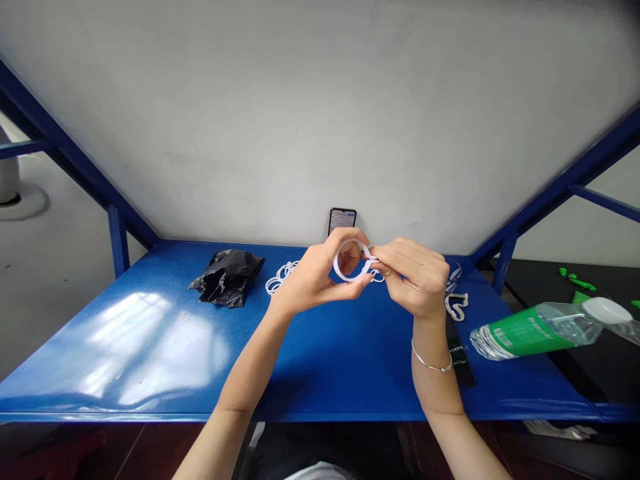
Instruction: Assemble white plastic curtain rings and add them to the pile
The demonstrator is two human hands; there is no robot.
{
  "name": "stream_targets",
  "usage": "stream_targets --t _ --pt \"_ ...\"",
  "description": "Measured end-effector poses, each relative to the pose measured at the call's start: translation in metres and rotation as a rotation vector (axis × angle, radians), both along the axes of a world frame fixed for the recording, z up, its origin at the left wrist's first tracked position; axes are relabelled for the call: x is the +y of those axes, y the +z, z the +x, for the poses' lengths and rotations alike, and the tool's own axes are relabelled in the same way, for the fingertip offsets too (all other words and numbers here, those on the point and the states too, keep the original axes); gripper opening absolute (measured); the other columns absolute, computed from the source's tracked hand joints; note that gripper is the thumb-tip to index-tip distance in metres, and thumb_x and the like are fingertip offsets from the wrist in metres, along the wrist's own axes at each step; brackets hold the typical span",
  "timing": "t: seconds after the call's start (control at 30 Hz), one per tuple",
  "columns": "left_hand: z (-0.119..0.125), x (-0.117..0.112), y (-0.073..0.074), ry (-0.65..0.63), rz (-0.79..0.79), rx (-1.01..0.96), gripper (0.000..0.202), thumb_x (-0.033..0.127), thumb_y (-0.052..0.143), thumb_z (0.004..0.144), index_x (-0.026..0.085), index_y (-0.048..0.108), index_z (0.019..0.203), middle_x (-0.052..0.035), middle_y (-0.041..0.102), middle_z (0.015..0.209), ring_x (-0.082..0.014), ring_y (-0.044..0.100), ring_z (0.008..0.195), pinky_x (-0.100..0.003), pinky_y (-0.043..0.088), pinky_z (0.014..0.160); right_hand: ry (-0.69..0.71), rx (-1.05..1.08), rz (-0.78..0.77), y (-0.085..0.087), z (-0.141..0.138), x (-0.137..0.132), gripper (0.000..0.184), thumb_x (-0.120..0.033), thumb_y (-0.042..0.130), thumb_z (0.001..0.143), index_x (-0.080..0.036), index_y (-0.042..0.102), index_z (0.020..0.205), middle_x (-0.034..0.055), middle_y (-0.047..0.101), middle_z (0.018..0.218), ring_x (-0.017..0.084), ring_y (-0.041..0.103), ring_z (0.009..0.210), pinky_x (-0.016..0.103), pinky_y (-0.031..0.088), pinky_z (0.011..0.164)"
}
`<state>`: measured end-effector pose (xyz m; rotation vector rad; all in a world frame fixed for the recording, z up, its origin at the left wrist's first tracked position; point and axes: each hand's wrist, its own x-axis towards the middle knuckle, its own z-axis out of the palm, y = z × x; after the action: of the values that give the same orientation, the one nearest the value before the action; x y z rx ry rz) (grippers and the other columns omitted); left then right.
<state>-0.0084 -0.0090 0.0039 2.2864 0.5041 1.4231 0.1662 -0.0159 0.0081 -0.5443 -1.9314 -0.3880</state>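
A white ring-shaped clip (341, 274) with two small tabs on its right side is held up above the blue table. My left hand (315, 273) curves around the ring, thumb below and fingers above. My right hand (413, 275) pinches the tabs between thumb and fingers. Several white rings (274, 285) lie on the table behind my left hand, partly hidden by it. Another small white piece (379, 276) shows between my hands, mostly covered.
A crumpled black plastic bag (230, 277) lies left on the blue table (345, 360). A phone (343, 217) leans against the wall. To the right are a white cut-out piece (457, 307), a dark flat item (460, 363), a green-labelled bottle (535, 331) and green bits (583, 285).
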Motion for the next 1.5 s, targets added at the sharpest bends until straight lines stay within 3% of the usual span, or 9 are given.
stream_targets --t 0.4,0.6,0.8,0.97,1.17,1.5 --pt "-0.002 0.002 0.0 0.019 0.004 0.046 0.031 0.027 0.06 0.086 0.019 0.044 0.111 0.0064 0.048 0.067 -0.0066 0.048 0.058 -0.018 0.043 0.058 -0.028 -0.006 0.005 -0.001 0.001 0.003 0.013 -0.021 0.059 0.091 -0.021 0.069 0.083 0.0018 0.066 0.063 0.013 0.054 0.056 0.027 0.043 0.055" --pt "-0.014 0.008 0.002 0.217 0.082 0.156 0.032 0.031 0.063 0.086 0.019 0.051 0.113 0.0034 0.053 0.073 -0.0076 0.052 0.063 -0.018 0.047 0.061 -0.056 -0.017 -0.051 -0.006 -0.001 0.015 0.012 -0.021 0.058 0.092 -0.021 0.07 0.087 0.0033 0.071 0.073 0.015 0.062 0.065 0.028 0.048 0.061" --pt "-0.017 0.013 0.0 0.262 0.094 0.226 0.039 0.038 0.06 0.089 0.019 0.051 0.122 -0.0037 0.062 0.092 -0.0103 0.059 0.075 -0.02 0.051 0.066 -0.012 0.109 -0.105 -0.008 -0.001 0.016 0.009 -0.021 0.065 0.088 -0.025 0.071 0.094 0.0025 0.074 0.084 0.016 0.067 0.073 0.031 0.053 0.067" --pt "-0.01 0.017 -0.003 0.168 -0.004 0.251 0.042 0.039 0.057 0.091 0.019 0.049 0.127 -0.0086 0.063 0.11 -0.0135 0.062 0.087 -0.022 0.054 0.068 0.095 0.232 -0.198 -0.009 -0.006 0.014 0.014 -0.02 0.066 0.086 -0.027 0.071 0.097 0.0018 0.071 0.088 0.016 0.066 0.077 0.031 0.055 0.066" --pt "0.0 0.022 -0.006 -0.007 -0.048 0.073 0.04 0.035 0.059 0.09 0.02 0.053 0.127 -0.0099 0.065 0.116 -0.0169 0.066 0.095 -0.023 0.056 0.072 0.18 0.287 -0.319 -0.01 -0.011 0.015 0.012 -0.025 0.068 0.084 -0.027 0.071 0.095 0.0009 0.064 0.085 0.014 0.06 0.073 0.03 0.053 0.065" --pt "0.002 0.019 -0.008 -0.033 -0.061 -0.055 0.04 0.025 0.066 0.084 0.019 0.058 0.123 -0.009 0.067 0.112 -0.0155 0.066 0.091 -0.024 0.058 0.074 0.241 0.325 -0.334 -0.009 -0.014 0.012 0.008 -0.023 0.069 0.083 -0.026 0.071 0.09 0.0001 0.062 0.083 0.013 0.058 0.073 0.031 0.053 0.066"
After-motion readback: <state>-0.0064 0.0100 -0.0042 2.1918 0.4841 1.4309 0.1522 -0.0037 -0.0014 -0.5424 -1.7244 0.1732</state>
